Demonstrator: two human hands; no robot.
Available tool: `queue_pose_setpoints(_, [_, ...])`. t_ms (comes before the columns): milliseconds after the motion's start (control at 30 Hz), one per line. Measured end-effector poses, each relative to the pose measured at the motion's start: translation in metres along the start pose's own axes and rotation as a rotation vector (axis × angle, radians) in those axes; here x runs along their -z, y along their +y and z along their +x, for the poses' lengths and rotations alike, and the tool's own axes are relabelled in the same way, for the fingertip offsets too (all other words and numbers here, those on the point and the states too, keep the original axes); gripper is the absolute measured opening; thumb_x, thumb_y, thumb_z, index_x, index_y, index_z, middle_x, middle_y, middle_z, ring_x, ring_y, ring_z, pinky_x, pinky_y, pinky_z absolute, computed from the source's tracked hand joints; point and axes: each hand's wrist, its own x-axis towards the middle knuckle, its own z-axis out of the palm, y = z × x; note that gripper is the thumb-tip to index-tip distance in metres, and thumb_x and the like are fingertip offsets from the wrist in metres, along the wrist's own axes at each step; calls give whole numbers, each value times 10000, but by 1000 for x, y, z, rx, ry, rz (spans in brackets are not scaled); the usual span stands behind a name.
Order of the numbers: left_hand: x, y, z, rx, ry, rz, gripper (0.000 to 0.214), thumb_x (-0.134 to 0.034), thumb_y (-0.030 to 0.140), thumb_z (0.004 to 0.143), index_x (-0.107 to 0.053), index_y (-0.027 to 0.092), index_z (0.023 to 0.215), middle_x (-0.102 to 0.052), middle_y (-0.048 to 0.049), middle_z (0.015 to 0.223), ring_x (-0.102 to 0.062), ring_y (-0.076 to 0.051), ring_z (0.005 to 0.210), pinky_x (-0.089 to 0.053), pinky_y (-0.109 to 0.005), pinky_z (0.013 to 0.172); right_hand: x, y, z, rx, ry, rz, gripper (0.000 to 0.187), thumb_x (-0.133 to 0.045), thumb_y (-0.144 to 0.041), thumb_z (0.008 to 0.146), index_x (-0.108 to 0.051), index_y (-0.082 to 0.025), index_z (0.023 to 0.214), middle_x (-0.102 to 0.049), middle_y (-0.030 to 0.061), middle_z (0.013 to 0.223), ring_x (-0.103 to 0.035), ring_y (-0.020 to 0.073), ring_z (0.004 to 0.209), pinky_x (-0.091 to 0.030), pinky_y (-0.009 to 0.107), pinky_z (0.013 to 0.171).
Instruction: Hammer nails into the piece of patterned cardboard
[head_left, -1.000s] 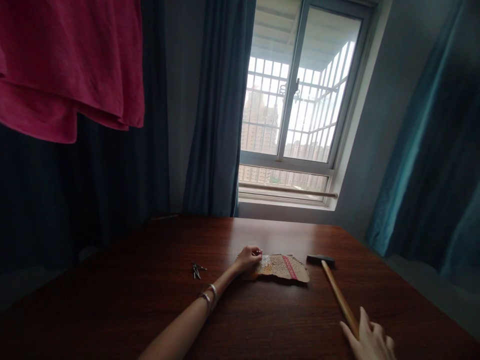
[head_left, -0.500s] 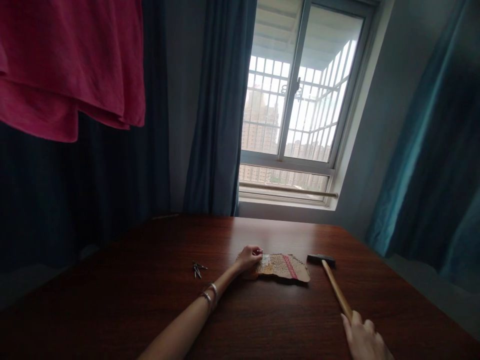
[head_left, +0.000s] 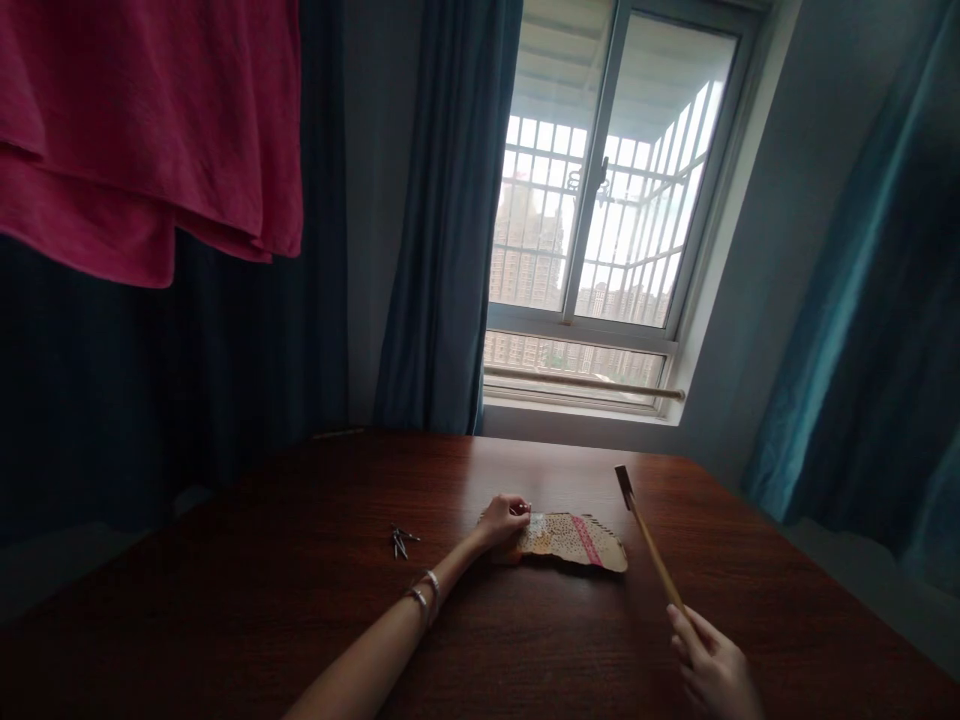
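Observation:
My right hand (head_left: 712, 660) is closed round the lower end of the wooden handle of a hammer (head_left: 656, 550). The hammer's dark head is raised off the table, to the right of a torn piece of cardboard (head_left: 559, 538). This cardboard lies flat, with a dotted print and a red stripe. At its left end rests my left hand (head_left: 505, 518), thumb and fingers pinched together. What they pinch is too small to make out. Several dark metal nails (head_left: 401, 540) lie in a loose cluster to the left of that hand.
Everything rests on a dark reddish wooden table (head_left: 525, 640). A window (head_left: 592, 200) with bars outside stands behind it, between blue curtains (head_left: 442, 250). A pink cloth (head_left: 165, 140) hangs at the upper left.
My right hand has lifted the hammer off the table and turned it, so its head points up. My left hand stays at the cardboard. The whole view has shifted slightly.

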Motion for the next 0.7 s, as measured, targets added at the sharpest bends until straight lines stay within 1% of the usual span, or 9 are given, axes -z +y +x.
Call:
queue_pose_setpoints(67, [1, 1, -1, 4, 2, 7, 257, -521, 293, 675, -664, 111, 787, -666, -42, 731, -584, -147, 678, -406, -210, 594, -16, -11, -10, -116, -122, 133, 488, -669, -551, 567, -558, -168, 849, -464, -80, 444, -315, 31, 274, -207, 157, 294])
queue_pose_setpoints(100, [1, 2, -2, 11, 2, 11, 258, -521, 294, 675, -665, 112, 787, -669, -43, 735, -586, -150, 682, -408, -212, 600, -23, -17, -14, -161, -187, 182, 484, -686, -551, 549, -549, -170, 814, -431, -93, 439, -268, 10, 269, -165, 140, 291])
queue_pose_setpoints(167, [2, 6, -3, 31, 1, 16, 263, -522, 298, 673, -667, 112, 789, -672, -45, 746, -588, -153, 690, -411, -216, 608, -33, -27, -22, -199, -290, 260, 463, -709, -540, 537, -521, -169, 740, -386, -106, 441, -209, -18, 277, -104, 120, 297])
queue_pose_setpoints(200, [3, 8, -4, 42, -1, 15, 265, -524, 300, 672, -668, 110, 789, -673, -46, 751, -588, -154, 694, -412, -217, 611, -38, -31, -25, -201, -320, 286, 452, -712, -534, 543, -507, -169, 713, -370, -109, 444, -189, -26, 282, -82, 115, 301])
queue_pose_setpoints(300, [6, 19, -7, 77, -5, 6, 262, -538, 301, 663, -672, 110, 782, -676, -51, 758, -587, -159, 704, -415, -219, 622, -50, -39, -33, -185, -358, 317, 435, -712, -519, 558, -507, -168, 712, -339, -111, 451, -159, -35, 298, -54, 109, 310])
queue_pose_setpoints(467, [12, 33, -12, 129, -13, 5, 245, -555, 286, 645, -680, 120, 774, -680, -54, 762, -586, -168, 717, -418, -223, 633, -63, -45, -46, -189, -419, 335, 483, -720, -518, 545, -558, -147, 809, -300, -109, 466, -148, -28, 328, -72, 115, 320])
queue_pose_setpoints(567, [13, 35, -12, 128, -10, 2, 248, -553, 283, 643, -682, 119, 778, -679, -53, 761, -585, -167, 716, -416, -222, 630, -67, -50, -52, -206, -459, 348, 480, -713, -516, 561, -567, -151, 837, -250, -117, 468, -117, -23, 344, -64, 111, 324])
queue_pose_setpoints(700, [13, 35, -13, 138, -6, 3, 252, -557, 291, 638, -680, 120, 776, -677, -49, 758, -584, -168, 711, -412, -221, 620, -74, -55, -56, -180, -466, 347, 500, -711, -525, 560, -574, -150, 861, -254, -113, 470, -134, -15, 352, -69, 111, 325])
